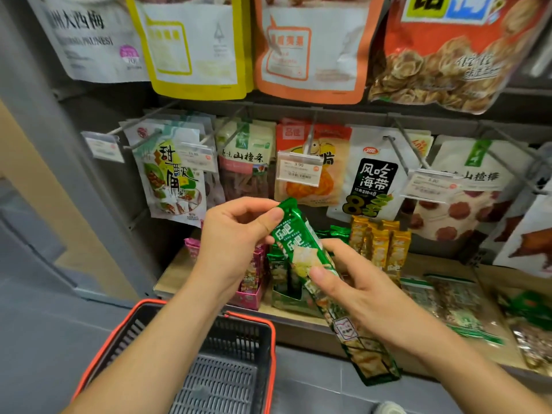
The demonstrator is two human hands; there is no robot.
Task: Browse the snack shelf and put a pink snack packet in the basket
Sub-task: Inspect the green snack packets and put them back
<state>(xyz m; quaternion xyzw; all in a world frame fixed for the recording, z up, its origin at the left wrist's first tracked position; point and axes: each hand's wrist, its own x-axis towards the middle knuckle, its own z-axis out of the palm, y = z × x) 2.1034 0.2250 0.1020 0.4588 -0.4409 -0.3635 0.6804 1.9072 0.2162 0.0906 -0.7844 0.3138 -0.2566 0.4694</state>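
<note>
Head view. The snack shelf (442,265) fills the frame: a wooden board low down, with rows of hanging bags (370,180) on pegs above it. The basket (270,339), grey mesh with a red rim, sits at lower left, on my near side of the board and directly beneath the left forearm. I see nothing in it.

Both hands are occupied. The left grip (236,243) pinches the top end of a green packet (294,243) between thumb and curled fingers. The right grip (352,282) holds the same packet at mid-length, thumb on its face. The packet's long axis runs diagonally, from upper left at the left grip down to lower right, toward me. It is not the item required.

The pink snack packets (193,246) stand in a pink display box (248,297) at the left end of the board, just behind and below the left grip, which hides most of them. Those in view appear upright, long axis vertical. Yellow packets (379,246) stand further right.

Judgement: browsing is in hand and the selection is not yet made. The left grip is the nearer to the pink stock, and the basket lies straight below it. That hand is therefore the better placed for the pick, once it releases the green packet.
</note>
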